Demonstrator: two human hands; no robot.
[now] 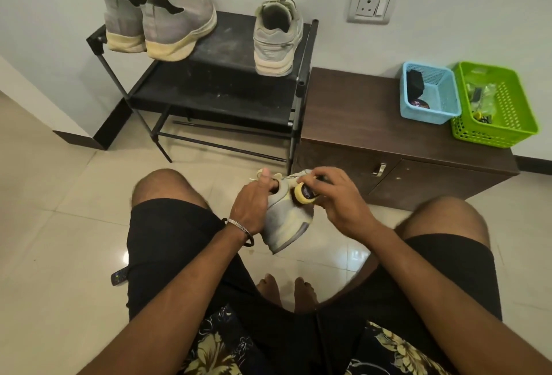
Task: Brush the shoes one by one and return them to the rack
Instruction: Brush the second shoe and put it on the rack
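My bare feet [283, 291] rest on the glossy tiled floor [59, 225] below me, between my knees, and a small dark object [119, 276] lies on the tiles beside my left thigh. Above my lap I hold a grey sneaker [283, 225] off the floor, heel tilted down toward me. My left hand [251, 204] has its fingers tucked into the shoe's opening, thumb up, clamped on the collar; a metal bangle [239, 227] sits on that wrist. My right hand [337, 198] is curled around a small brush [304, 192] with a yellowish head, which presses against the side of the sneaker near the opening.

Beyond my knees stands a black shoe rack [209, 82] against the wall. On its top shelf, at the left, a pair of grey slip-on shoes [161, 25] with cream soles sit side by side, heels toward me. At the right end of the same shelf stands a single grey laced sneaker [276, 37], heel toward me as well. Just right of the rack is a low brown cabinet [358, 123]. On its far right end sit a blue basket [430, 94] and a green basket [495, 103], touching each other, each holding small items I cannot identify. A wall socket [373, 3] sits above the cabinet.
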